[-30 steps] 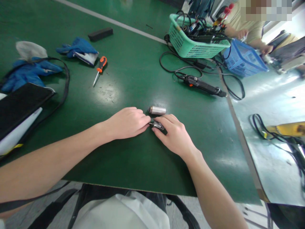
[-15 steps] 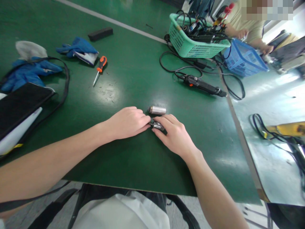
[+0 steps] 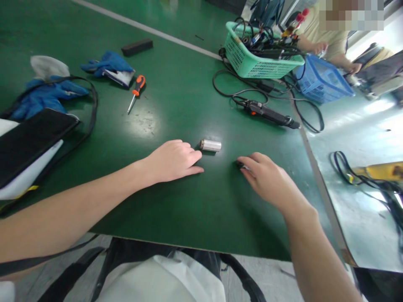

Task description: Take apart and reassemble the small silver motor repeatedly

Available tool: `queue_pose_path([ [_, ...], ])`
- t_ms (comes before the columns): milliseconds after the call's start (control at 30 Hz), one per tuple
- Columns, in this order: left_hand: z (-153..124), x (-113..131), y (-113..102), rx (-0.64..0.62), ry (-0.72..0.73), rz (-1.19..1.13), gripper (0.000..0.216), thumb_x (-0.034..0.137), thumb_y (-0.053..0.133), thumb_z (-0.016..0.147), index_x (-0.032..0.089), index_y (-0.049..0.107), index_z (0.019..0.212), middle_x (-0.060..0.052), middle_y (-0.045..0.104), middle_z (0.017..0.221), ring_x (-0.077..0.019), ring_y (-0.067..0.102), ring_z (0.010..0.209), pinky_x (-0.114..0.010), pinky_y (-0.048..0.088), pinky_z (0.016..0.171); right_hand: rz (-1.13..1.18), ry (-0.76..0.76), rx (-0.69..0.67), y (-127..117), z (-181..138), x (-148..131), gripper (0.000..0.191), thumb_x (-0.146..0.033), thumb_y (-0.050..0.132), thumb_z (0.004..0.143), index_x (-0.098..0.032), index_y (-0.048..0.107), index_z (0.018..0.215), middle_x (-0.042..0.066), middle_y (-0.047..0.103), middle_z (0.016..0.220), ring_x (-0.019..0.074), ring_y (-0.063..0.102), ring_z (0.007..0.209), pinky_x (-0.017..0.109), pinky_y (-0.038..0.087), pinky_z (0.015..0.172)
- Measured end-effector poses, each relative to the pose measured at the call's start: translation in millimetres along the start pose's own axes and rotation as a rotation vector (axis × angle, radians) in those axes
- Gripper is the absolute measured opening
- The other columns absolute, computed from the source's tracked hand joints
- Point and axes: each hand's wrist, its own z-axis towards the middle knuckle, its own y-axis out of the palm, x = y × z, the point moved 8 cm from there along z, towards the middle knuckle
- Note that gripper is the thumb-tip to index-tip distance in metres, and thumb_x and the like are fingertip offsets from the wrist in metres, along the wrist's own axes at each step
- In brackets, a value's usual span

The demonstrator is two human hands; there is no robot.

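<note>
My right hand (image 3: 267,178) is closed around a small metal part with a dark end (image 3: 241,165), just over the green table; most of the part is hidden by the fingers. My left hand (image 3: 178,161) rests on the tabletop, thumb and index finger apart, with nothing seen between them. Just beyond its fingertips a silver metal cylinder with a darker left end (image 3: 210,145) lies on its side, apart from both hands.
An orange-handled screwdriver (image 3: 137,91) and blue gloves (image 3: 116,69) lie at upper left, near a dark block (image 3: 137,47). A corded black electric screwdriver (image 3: 270,114) lies before a green basket (image 3: 267,66) of tools. A co-worker (image 3: 330,46) is behind a blue basket (image 3: 324,82).
My right hand has moved right, away from my left hand, carrying the small metal part. My left hand has let go of it and its thumb and index finger have spread.
</note>
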Motion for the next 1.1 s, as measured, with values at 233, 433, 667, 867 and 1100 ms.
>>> queue_pose_path([
  [233,-1,2,0,0.029,0.011,-0.006,0.033,0.045,0.059,0.102,0.015,0.068,0.089,-0.006,0.072,0.080,-0.0208,0.067,0.073,-0.033,0.042,0.068,-0.104,0.221,0.097,33,-71,161,0.039,-0.034,0.043,0.104,-0.016,0.065,0.131,0.016,0.070,0.111,0.0300,0.068,0.099,0.043,0.056,0.089],
  [433,-1,1,2,0.008,-0.012,-0.010,0.034,0.045,0.055,0.103,0.016,0.068,0.091,-0.007,0.072,0.081,-0.0212,0.068,0.074,-0.032,0.043,0.068,-0.102,0.301,0.242,37,-113,190,0.040,-0.039,0.045,0.101,-0.022,0.066,0.131,0.014,0.073,0.115,0.0319,0.071,0.106,0.042,0.056,0.087],
  [667,-1,0,1,0.015,-0.022,-0.034,0.033,0.044,0.057,0.103,0.015,0.069,0.091,-0.008,0.071,0.079,-0.0204,0.067,0.072,-0.030,0.043,0.066,-0.007,0.377,0.302,35,-114,186,0.032,-0.037,0.057,0.094,-0.032,0.068,0.123,0.012,0.073,0.118,0.0346,0.070,0.108,0.045,0.053,0.089],
  [867,-1,0,1,0.001,-0.013,-0.038,0.031,0.043,0.057,0.103,0.016,0.067,0.092,-0.007,0.072,0.081,-0.0200,0.067,0.074,-0.030,0.041,0.065,0.055,0.427,0.293,33,-112,185,0.032,-0.037,0.058,0.090,-0.033,0.067,0.121,0.012,0.072,0.114,0.0355,0.067,0.110,0.046,0.050,0.089],
  [1100,-1,1,1,0.011,0.000,-0.050,0.028,0.040,0.059,0.102,0.015,0.067,0.092,-0.007,0.073,0.083,-0.0204,0.067,0.075,-0.030,0.040,0.064,0.043,0.502,0.256,27,-108,186,0.041,-0.047,0.062,0.092,-0.031,0.065,0.129,0.013,0.073,0.113,0.0354,0.068,0.109,0.047,0.048,0.087],
])
